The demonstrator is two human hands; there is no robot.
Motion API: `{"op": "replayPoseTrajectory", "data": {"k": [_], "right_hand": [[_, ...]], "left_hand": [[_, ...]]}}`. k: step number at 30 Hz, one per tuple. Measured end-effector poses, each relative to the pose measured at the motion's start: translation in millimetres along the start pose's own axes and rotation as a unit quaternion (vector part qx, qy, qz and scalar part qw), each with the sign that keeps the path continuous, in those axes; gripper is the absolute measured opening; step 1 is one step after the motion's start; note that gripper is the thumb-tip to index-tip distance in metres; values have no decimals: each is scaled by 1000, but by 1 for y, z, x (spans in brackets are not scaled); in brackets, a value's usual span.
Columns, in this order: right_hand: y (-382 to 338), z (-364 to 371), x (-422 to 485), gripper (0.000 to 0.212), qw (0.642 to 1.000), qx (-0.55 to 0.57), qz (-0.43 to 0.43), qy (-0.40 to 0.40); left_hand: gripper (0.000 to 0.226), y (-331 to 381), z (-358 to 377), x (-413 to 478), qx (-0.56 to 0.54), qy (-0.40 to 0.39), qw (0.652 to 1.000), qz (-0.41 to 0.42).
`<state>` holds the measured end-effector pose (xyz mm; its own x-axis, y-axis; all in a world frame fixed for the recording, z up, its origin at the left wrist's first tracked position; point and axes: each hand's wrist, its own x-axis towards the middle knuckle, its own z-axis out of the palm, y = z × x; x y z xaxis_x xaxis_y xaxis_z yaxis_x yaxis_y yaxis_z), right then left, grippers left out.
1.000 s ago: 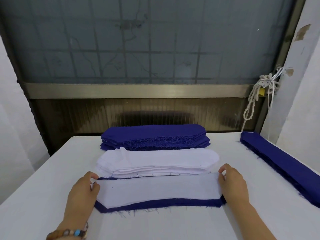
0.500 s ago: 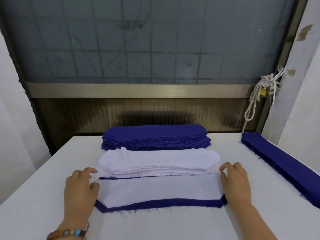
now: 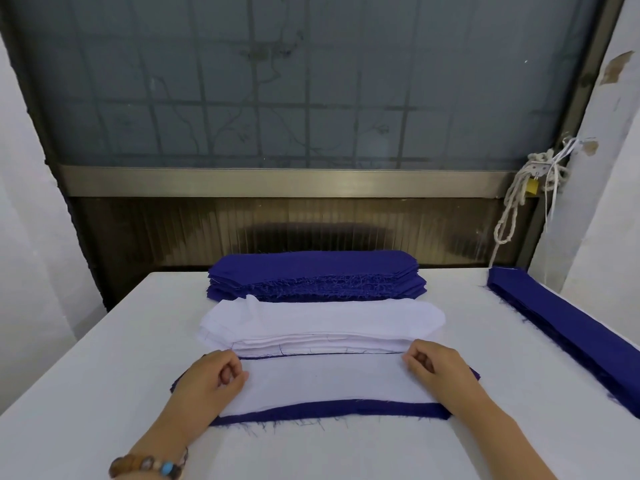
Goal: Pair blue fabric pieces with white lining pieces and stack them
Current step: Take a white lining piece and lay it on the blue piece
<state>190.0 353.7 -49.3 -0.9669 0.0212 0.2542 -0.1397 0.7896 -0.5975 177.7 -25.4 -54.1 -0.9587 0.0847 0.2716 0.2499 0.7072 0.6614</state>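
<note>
A single white lining piece [image 3: 329, 382] lies on a blue piece [image 3: 329, 409] just in front of the white stack [image 3: 322, 323], with the blue showing as a band along the near edge. The left hand [image 3: 211, 379] curls its fingers onto the lining's left end and the right hand [image 3: 440, 370] does the same at the right end, each seeming to pinch the cloth. Behind the white stack sits the blue stack [image 3: 315, 275]; to its right lie long blue strips [image 3: 571, 327]. Both layers look thin, light and limp, with fraying edges, so they would likely slide apart. Gripping both ends through both layers together seems safest.
</note>
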Motion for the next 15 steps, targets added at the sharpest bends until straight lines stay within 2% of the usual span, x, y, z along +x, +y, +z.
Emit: {"op": "replayPoseTrajectory", "data": {"k": [9, 12, 15], "right_hand": [[-9, 4, 1, 21, 996, -93, 4, -10], [-14, 6, 5, 24, 992, -125, 5, -11], [-23, 9, 14, 29, 994, -111, -12, 10]], "left_hand": [[24, 9, 3, 1, 47, -1, 999, 3], [21, 12, 5, 3, 69, 0, 997, -22], [15, 21, 8, 12, 63, 28, 997, -45]]}}
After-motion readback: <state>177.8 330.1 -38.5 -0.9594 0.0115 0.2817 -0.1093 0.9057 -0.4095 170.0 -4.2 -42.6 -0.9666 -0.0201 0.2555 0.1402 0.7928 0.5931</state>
